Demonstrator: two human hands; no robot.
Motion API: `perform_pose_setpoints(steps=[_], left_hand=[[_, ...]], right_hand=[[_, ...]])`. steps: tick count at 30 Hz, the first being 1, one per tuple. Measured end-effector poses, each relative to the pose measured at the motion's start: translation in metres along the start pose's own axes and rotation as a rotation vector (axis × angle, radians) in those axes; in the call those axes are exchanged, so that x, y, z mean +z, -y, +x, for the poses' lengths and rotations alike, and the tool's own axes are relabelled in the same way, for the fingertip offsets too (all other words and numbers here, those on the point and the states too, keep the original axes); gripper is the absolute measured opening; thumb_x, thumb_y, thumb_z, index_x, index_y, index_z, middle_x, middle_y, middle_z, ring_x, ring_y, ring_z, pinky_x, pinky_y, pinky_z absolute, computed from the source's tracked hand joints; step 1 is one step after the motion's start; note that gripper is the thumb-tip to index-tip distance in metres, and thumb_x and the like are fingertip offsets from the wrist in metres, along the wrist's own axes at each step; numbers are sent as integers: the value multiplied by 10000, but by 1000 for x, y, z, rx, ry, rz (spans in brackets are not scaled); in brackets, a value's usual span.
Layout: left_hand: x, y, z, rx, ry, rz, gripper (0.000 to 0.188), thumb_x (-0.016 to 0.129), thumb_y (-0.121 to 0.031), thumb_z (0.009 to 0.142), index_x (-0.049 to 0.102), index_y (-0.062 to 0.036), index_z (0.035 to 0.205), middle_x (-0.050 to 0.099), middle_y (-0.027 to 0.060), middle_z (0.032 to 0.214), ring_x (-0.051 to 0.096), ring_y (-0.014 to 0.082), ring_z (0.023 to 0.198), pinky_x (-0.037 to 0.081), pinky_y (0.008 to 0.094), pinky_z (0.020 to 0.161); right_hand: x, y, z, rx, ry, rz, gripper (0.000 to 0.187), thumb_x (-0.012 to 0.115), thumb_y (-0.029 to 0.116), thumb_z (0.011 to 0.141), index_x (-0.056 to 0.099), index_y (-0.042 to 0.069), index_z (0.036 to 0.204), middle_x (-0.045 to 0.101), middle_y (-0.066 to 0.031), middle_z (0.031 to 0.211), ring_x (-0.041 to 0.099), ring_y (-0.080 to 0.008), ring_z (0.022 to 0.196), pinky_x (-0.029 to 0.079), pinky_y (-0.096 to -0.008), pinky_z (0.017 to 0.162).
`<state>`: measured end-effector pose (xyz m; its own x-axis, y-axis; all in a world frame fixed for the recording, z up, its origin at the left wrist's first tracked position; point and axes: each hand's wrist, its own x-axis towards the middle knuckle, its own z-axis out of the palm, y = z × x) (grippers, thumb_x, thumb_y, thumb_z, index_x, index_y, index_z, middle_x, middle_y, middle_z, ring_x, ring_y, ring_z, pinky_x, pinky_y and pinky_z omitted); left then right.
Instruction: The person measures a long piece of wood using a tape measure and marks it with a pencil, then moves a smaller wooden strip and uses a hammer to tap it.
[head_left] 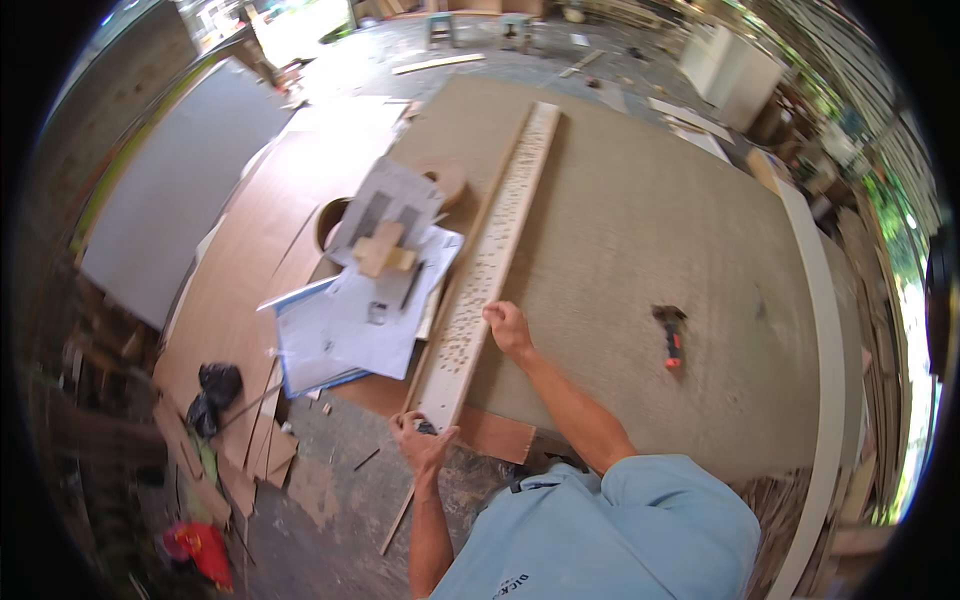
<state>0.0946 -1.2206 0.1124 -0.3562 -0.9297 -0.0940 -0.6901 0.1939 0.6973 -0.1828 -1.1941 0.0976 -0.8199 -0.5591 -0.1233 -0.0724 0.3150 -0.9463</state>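
Observation:
A long, narrow, pale board (487,250) with raised wooden edges lies lengthwise on the large workbench, running away from me. Many small brown bits or marks are scattered along its white face; I cannot tell which. At its near end my left hand (425,445) curls round the board, thumb and fingers on opposite sides. A small dark thing shows between those fingers, too small to name. My right hand (509,329) is closed on the board's right edge, farther up. Right of the board, a hammer (670,337) with a red and black handle rests on the bench.
Left of the board lie paper sheets (345,325), a pen (411,287), crossed wood blocks (380,250) and a roll of brown tape (445,183). A long white strip (825,330) runs along the bench's right side. Scraps and a red bag (203,553) litter the floor at left.

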Motion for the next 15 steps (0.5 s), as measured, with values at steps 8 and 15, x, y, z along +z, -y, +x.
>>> perform_pose_setpoints(steps=[8, 15], left_hand=[[0, 1, -18, 93, -100, -126, 752, 940, -394, 507, 592, -19, 1059, 460, 182, 1195, 511, 374, 1095, 438, 476, 917], [-13, 0, -24, 78, -154, -36, 786, 917, -357, 564, 556, 10, 1158, 452, 204, 1216, 498, 393, 1121, 421, 489, 940]], right_hand=[[-169, -78, -132, 69, -413, -300, 221, 581, 156, 906, 677, -25, 990, 685, -145, 1003, 661, -258, 912, 526, -387, 805], [-229, -103, -172, 91, -628, -407, 156, 600, 82, 870, 676, 3, 982, 660, -155, 937, 662, -279, 826, 516, -381, 749]])
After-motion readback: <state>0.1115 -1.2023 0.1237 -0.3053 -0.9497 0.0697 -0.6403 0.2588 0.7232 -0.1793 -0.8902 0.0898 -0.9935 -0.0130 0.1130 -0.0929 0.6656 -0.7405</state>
